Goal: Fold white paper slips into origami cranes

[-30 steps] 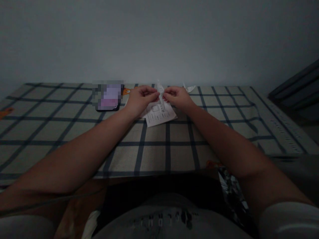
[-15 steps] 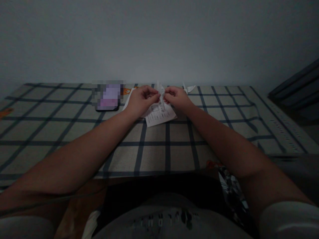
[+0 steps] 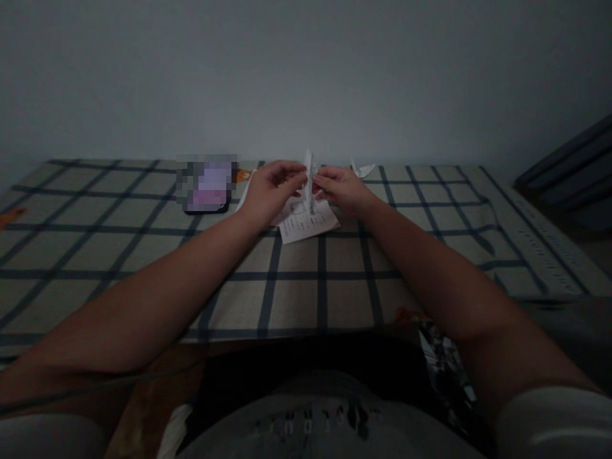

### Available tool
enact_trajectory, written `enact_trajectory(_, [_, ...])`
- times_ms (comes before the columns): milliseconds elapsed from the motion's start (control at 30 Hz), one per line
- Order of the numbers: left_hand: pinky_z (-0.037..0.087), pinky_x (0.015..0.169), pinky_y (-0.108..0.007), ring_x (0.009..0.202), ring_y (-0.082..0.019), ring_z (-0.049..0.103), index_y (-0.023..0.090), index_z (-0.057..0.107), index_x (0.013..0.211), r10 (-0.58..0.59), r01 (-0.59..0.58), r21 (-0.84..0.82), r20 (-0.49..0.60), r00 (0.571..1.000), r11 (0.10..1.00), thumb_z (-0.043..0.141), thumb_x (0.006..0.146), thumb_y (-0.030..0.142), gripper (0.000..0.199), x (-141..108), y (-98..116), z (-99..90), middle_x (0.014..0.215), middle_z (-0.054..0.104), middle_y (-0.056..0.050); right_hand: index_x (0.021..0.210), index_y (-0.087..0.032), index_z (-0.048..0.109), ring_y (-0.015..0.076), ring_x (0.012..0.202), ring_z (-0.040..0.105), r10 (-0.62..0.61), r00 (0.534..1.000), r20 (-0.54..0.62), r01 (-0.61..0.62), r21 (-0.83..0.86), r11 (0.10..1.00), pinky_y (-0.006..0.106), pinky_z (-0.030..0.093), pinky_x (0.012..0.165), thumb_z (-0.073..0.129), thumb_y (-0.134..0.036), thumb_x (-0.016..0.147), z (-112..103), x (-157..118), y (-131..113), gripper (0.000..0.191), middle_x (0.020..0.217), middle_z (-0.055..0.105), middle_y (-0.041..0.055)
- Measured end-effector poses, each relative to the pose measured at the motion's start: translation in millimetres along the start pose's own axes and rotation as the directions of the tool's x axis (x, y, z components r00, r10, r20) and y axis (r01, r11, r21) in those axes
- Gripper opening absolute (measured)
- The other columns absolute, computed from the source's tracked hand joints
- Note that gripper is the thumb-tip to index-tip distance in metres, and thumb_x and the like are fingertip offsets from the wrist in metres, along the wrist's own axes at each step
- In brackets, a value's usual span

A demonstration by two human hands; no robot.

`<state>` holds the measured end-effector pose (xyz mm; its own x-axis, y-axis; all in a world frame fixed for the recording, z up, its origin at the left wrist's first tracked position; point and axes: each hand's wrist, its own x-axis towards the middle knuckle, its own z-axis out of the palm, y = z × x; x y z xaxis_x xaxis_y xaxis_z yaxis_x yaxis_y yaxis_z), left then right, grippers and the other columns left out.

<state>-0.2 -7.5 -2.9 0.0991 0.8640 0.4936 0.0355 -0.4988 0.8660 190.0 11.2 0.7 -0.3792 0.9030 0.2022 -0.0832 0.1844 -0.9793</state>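
Between my two hands a narrow folded piece of white paper stands upright. My left hand pinches it from the left, thumb and fingers at its edge. From the right, my right hand has its thumb and fingertips closed on the same piece. Below them a printed sheet of paper lies flat on the cloth, partly covered by the hands. Another white paper edge shows beside my left wrist. Just beyond my right hand sits a small folded white paper with pointed ends.
A phone with a lilac screen, partly pixelated, lies on the left of the checked tablecloth. The pale wall rises behind the table's far edge. Dark slatted furniture stands at the right.
The paper between my hands looked crumpled and spread; now it stands as a straighter, narrower strip. My fingers have loosened and stretched slightly along it. The phone and the flat sheet stay put.
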Motion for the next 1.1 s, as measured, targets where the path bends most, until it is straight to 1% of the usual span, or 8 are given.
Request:
enact_trajectory(133, [0.058,0.062,-0.023,0.075,-0.013,0.068,0.021,0.072,0.106,-0.092,0.093,-0.024,0.008,0.996,0.995,0.086,0.075,0.031,0.035,2,-4,-1.6,0.090,0.072,-0.001,0.084,-0.018,0.069,0.0116,0.080,0.064,0.023,0.999,0.047,-0.028,0.111,0.993,0.020,0.053,0.068,0.085,-0.045,0.082,1,-3,-2,0.031,0.080,0.068,0.0000])
enact_trajectory(233, [0.058,0.063,-0.023,0.071,-0.012,0.066,0.019,0.073,0.091,-0.159,0.163,-0.081,0.053,0.986,0.983,0.085,0.076,0.037,0.026,2,-5,-1.1,0.085,0.072,-0.001,0.082,-0.018,0.069,0.0116,0.079,0.064,0.045,0.998,0.052,-0.051,0.118,0.992,0.021,0.053,0.068,0.088,-0.043,0.079,1,-3,-2,0.032,0.079,0.069,0.0001])
enact_trajectory(300, [0.057,0.063,-0.022,0.068,-0.011,0.065,0.019,0.072,0.082,-0.179,0.182,-0.102,0.043,0.983,0.978,0.086,0.074,0.035,0.023,1,-2,0.0,0.079,0.071,0.000,0.080,-0.017,0.068,0.0109,0.077,0.064,0.064,0.998,0.025,-0.066,0.110,0.992,0.020,0.053,0.068,0.089,-0.040,0.077,0,-2,-2,0.031,0.077,0.068,-0.0004])
enact_trajectory(433, [0.057,0.063,-0.022,0.065,-0.010,0.063,0.018,0.073,0.077,-0.214,0.213,-0.076,-0.008,0.977,0.974,0.088,0.070,0.029,0.020,-2,7,2.5,0.076,0.071,0.000,0.082,-0.018,0.065,0.0084,0.072,0.060,0.077,0.994,-0.079,-0.069,0.096,0.993,0.019,0.051,0.067,0.088,-0.030,0.076,2,0,-1,0.027,0.076,0.065,-0.0033])
enact_trajectory(633, [0.059,0.067,-0.024,0.068,-0.011,0.066,0.017,0.073,0.078,-0.214,0.212,-0.055,-0.023,0.977,0.976,0.088,0.073,0.030,0.020,-2,8,2.5,0.078,0.075,-0.001,0.082,-0.020,0.059,0.0099,0.070,0.056,-0.080,0.983,-0.164,0.063,-0.105,0.992,0.022,0.048,0.067,0.083,-0.028,0.081,3,3,0,0.025,0.074,0.059,-0.0040])
enact_trajectory(800, [0.060,0.069,-0.026,0.067,-0.011,0.067,0.017,0.074,0.080,-0.203,0.204,-0.049,0.010,0.979,0.978,0.087,0.076,0.031,0.020,-1,3,-0.1,0.079,0.075,-0.002,0.085,-0.019,0.069,0.0137,0.078,0.061,-0.197,0.966,-0.170,0.149,-0.258,0.955,0.027,0.052,0.074,0.081,-0.033,0.082,1,2,0,0.018,0.081,0.066,-0.0001])
enact_trajectory(933, [0.060,0.069,-0.027,0.067,-0.012,0.067,0.017,0.074,0.080,-0.176,0.175,-0.014,-0.009,0.984,0.984,0.089,0.075,0.034,0.023,-1,0,-1.3,0.078,0.074,-0.002,0.085,-0.019,0.076,0.0175,0.087,0.066,-0.299,0.945,-0.133,0.234,-0.363,0.902,0.034,0.056,0.085,0.080,-0.032,0.080,0,-2,-6,0.014,0.088,0.073,0.0035])
enact_trajectory(1100, [0.060,0.069,-0.026,0.068,-0.013,0.067,0.017,0.073,0.076,-0.169,0.171,0.029,-0.069,0.983,0.985,0.088,0.074,0.036,0.023,-1,3,-1.7,0.075,0.073,-0.001,0.086,-0.020,0.080,0.0197,0.092,0.067,-0.361,0.931,-0.058,0.296,-0.460,0.837,0.034,0.056,0.086,0.079,-0.038,0.083,2,-9,-11,0.018,0.092,0.075,0.0057])
